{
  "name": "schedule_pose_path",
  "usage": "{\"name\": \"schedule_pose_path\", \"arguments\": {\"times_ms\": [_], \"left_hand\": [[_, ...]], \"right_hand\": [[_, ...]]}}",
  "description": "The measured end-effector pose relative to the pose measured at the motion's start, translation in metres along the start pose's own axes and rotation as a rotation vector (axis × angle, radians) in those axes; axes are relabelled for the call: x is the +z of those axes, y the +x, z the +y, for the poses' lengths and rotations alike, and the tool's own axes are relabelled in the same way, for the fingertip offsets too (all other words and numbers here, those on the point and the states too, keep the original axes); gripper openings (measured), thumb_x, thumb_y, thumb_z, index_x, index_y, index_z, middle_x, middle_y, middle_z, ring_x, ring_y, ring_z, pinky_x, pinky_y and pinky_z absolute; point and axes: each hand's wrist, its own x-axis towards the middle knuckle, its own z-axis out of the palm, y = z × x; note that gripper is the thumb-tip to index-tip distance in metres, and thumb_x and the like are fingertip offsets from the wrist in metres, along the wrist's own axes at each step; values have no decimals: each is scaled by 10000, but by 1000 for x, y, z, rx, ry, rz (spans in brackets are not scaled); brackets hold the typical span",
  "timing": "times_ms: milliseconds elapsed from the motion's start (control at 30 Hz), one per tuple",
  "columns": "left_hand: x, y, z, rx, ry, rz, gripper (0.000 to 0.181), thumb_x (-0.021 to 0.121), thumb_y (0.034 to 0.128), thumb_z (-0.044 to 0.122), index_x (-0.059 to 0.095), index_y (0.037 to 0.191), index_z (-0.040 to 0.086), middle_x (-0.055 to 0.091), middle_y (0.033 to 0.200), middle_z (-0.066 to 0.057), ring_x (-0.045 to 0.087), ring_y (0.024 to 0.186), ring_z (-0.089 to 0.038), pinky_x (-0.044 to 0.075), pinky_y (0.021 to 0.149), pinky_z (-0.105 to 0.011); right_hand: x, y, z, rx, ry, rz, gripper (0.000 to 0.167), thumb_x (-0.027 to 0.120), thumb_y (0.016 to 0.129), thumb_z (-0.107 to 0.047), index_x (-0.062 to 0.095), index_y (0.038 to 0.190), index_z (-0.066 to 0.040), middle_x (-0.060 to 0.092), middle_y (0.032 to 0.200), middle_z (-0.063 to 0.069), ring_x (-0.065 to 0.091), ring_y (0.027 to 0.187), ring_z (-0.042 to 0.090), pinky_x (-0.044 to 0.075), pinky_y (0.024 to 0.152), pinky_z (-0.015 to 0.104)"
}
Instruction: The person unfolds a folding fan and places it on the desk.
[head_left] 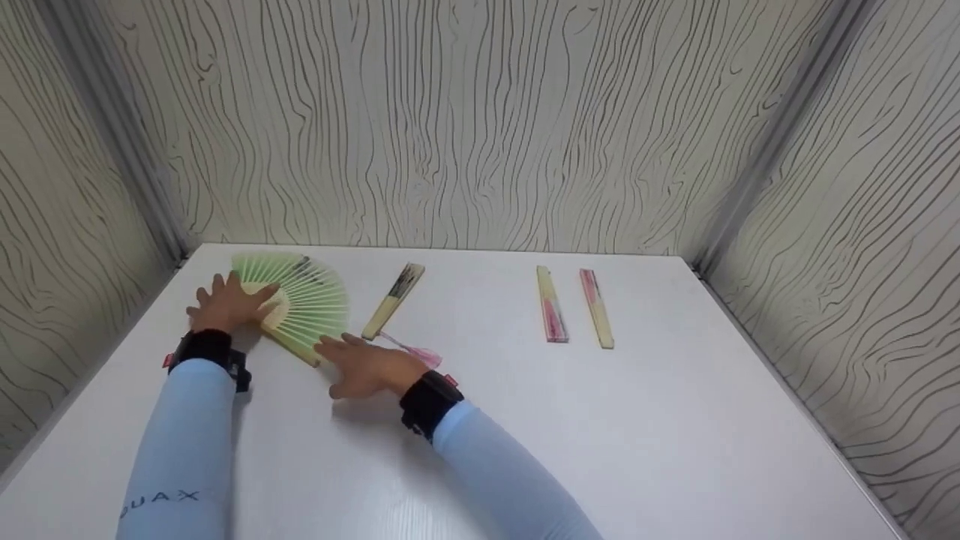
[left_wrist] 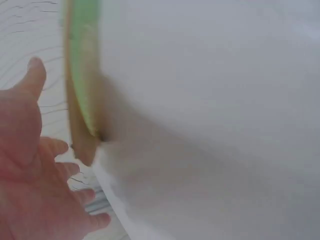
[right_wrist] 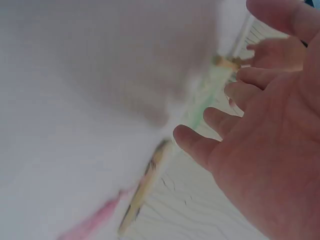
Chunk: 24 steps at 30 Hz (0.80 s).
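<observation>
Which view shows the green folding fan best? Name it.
The head view: the green folding fan appears spread open, mostly unobstructed. Left wrist catches a blurred edge-on strip; right wrist, a narrow blurred portion.

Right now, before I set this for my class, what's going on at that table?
A person has a green fan spread open on the white table. Their left hand is over its left part, and the fingers of their right hand are by its near right edge. Just right lies a folded dark-patterned fan with a pink tassel at its near end. Farther right lie two folded pink-patterned fans.
</observation>
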Motion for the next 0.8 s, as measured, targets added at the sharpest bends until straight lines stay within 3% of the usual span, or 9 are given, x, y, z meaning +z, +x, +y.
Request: {"name": "schedule_pose_path", "arguments": {"times_ms": [133,300,400,500,633,700,800], "left_hand": [[-4,-6,28,44,-78,58,1074,363,1097,701,-58,1687,-92,-170,1725,-430,-193,1584,-692,-67,1251,-885],[0,-22,90,120,-142,145,1050,382,1092,720,-87,1726,28,-184,1792,-291,-237,1636,-577,-91,1307,-813],[10,-31,127,175,-179,214,998,422,1098,694,-61,1749,112,-132,1834,-190,-214,1677,-493,-90,1346,-753],[28,-34,151,243,-171,264,929,459,1113,635,11,1761,142,-48,1853,-153,-147,1704,-460,-67,1372,-714],[59,-31,162,306,-89,217,847,488,1131,548,111,1757,120,55,1851,-164,-55,1714,-464,-29,1380,-709],[72,-28,161,332,-48,147,799,486,1144,492,142,1751,103,88,1845,-175,-10,1712,-470,9,1385,-702],[87,-25,159,374,-82,11,716,454,1167,378,158,1745,77,118,1837,-194,61,1713,-450,80,1407,-637]], "right_hand": [[-23,-23,25,-46,62,118,762,607,1071,-261,249,1743,-238,162,1848,-35,92,1738,224,165,1428,399],[-51,-54,60,-56,134,307,741,608,1062,-217,289,1726,-138,198,1842,66,102,1734,312,135,1432,471],[-60,-62,81,-36,148,437,702,606,1075,-205,324,1707,-93,246,1823,127,141,1724,359,154,1430,505],[-61,-61,99,34,138,529,672,587,1099,-247,336,1702,-87,271,1813,149,162,1716,392,176,1418,565],[-53,-51,114,113,124,539,666,537,1124,-344,325,1711,-112,266,1812,164,164,1708,431,197,1380,677],[-48,-45,118,138,116,521,663,511,1133,-378,320,1716,-127,259,1813,166,161,1706,441,198,1369,703],[-43,-35,121,170,120,505,657,490,1137,-403,322,1719,-150,266,1814,154,168,1708,430,198,1374,692]]}}
